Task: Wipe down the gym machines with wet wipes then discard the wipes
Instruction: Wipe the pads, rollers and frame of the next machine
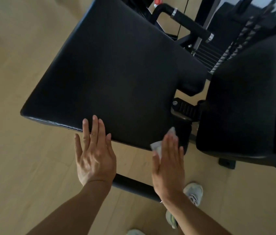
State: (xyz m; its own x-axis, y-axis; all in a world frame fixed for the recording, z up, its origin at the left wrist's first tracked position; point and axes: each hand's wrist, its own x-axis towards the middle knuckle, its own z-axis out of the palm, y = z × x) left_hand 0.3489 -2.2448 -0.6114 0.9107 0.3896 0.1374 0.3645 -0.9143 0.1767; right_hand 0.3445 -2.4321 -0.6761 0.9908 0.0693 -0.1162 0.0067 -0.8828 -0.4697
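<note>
Nearest me I see pale sneakers on the wood floor. Above them my left hand lies flat, fingers spread and straight, holding nothing, tips touching the near edge of the black seat pad. My right hand is flat too, fingers extended, pressing a white wet wipe against the pad's near right corner. Beyond, to the right, sits a second black pad; farther back, a padded handle bar.
</note>
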